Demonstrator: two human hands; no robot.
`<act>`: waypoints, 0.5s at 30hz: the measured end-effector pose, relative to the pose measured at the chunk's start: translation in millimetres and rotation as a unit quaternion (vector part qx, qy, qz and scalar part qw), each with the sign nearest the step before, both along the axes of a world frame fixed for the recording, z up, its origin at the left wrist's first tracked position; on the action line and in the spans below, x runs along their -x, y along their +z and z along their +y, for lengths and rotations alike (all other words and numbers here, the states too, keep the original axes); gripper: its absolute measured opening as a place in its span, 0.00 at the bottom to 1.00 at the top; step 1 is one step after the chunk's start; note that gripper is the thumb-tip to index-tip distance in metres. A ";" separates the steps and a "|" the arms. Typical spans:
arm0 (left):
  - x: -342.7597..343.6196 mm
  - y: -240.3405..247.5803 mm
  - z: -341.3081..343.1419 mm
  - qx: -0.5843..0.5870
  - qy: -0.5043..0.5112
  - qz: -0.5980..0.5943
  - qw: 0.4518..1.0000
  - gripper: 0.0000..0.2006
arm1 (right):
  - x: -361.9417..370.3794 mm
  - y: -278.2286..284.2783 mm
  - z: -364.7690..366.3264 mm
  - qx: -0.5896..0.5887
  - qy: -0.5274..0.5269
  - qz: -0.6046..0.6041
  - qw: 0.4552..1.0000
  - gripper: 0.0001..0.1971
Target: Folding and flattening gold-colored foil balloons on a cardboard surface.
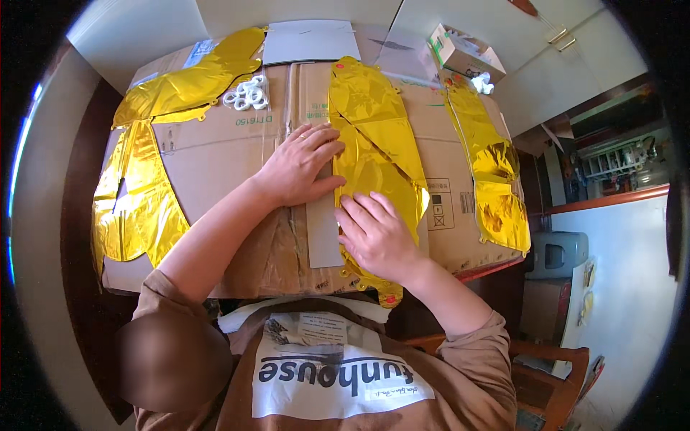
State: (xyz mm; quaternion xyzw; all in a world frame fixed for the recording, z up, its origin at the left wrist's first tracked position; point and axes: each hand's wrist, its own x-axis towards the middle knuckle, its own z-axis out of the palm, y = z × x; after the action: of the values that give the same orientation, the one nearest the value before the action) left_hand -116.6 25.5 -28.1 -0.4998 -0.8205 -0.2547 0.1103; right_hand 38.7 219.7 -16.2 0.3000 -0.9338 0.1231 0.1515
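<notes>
A flat gold foil balloon [377, 144] lies lengthwise in front of me on a brown cardboard sheet [223, 154]. It has a diagonal fold or overlap, small tabs along its edges and a red dot at each end. My left hand [302, 164] rests with extended fingers on the balloon's left edge, its palm over the cardboard. Nearer to me, my right hand [379, 235] lies on the lower part of the foil, fingers stretched toward that same edge. Neither hand grips anything visible. A pale grey strip [323, 241] shows beside the balloon, partly hidden under it.
More gold foil [187, 90] spreads over the left side, with another gold piece [489, 172] on the right. White rings [248, 93] sit at the back left. A white sheet [309, 42] and an open box [468, 52] stand along the far edge. A wooden chair [550, 355] is at lower right.
</notes>
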 end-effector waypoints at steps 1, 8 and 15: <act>4.5 0.2 1.4 -0.004 0.005 0.002 1.000 0.25 | -0.5 -0.4 -1.0 0.003 -0.001 0.003 1.000 0.24; 69.9 -0.3 10.9 0.019 0.052 0.030 0.998 0.21 | 0.7 -2.6 -4.0 0.009 -0.004 0.012 1.000 0.23; 98.8 1.0 15.4 0.049 0.066 0.028 0.996 0.21 | 0.5 -1.3 -3.8 0.019 -0.007 0.005 1.000 0.24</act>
State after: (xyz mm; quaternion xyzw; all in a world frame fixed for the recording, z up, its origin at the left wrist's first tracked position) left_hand -215.4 40.9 -27.1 -0.4560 -0.8599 -0.1922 0.1250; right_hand 38.3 215.9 -17.5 0.2908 -0.9327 0.1381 0.1627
